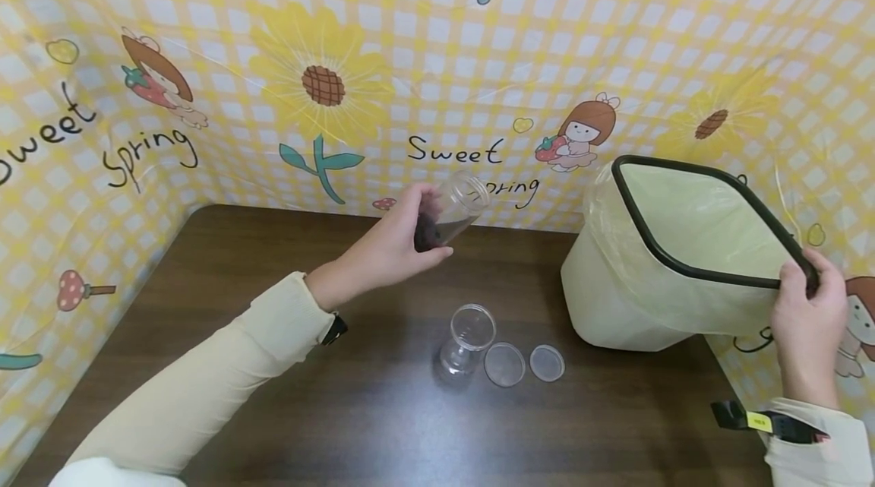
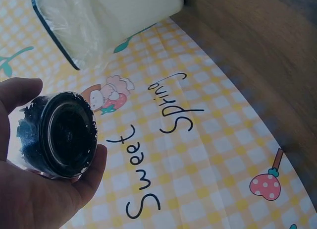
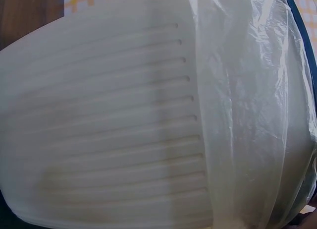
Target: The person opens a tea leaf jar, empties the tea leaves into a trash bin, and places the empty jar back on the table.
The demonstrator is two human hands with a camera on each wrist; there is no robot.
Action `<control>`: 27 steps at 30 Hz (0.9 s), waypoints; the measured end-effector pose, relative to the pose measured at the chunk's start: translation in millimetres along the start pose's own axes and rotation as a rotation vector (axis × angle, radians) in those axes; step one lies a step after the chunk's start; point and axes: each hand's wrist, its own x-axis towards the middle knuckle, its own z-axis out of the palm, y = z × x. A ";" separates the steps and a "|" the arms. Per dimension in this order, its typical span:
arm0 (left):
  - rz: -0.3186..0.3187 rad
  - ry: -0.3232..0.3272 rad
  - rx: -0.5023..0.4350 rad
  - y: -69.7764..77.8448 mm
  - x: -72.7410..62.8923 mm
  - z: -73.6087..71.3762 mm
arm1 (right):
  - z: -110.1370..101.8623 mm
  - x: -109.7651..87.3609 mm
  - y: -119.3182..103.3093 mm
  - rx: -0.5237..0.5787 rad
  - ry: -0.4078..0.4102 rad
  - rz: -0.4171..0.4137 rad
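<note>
My left hand holds a clear jar above the table, its fingers and thumb round the lower part. The jar leans with its uncapped mouth up and to the right. Dark bits lie at its bottom, and in the left wrist view the jar's base looks black with them. On the right, my right hand grips the black rim of a white trash bin at its near right corner. A thin translucent bag lines the bin and hangs over its outside. The right wrist view shows the bin's ribbed wall.
A second clear jar stands uncapped on the dark wooden table. Right of it lie two clear round lids, one smaller than the other. A yellow checked sheet with printed flowers hangs behind and at both sides.
</note>
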 end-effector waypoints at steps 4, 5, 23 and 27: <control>0.002 -0.013 0.016 -2.4 7.7 2.4 | -0.4 0.4 -0.3 -0.006 -0.003 0.007; 0.002 -0.017 0.017 -2.0 9.7 2.7 | -0.6 0.3 -0.4 -0.011 -0.006 0.011; 0.065 -0.071 0.081 24.3 53.7 18.3 | 0.8 -2.4 -2.4 -0.039 -0.017 0.015; 0.060 -0.103 0.089 29.8 63.8 24.4 | 0.8 -2.2 -1.6 -0.037 -0.014 0.022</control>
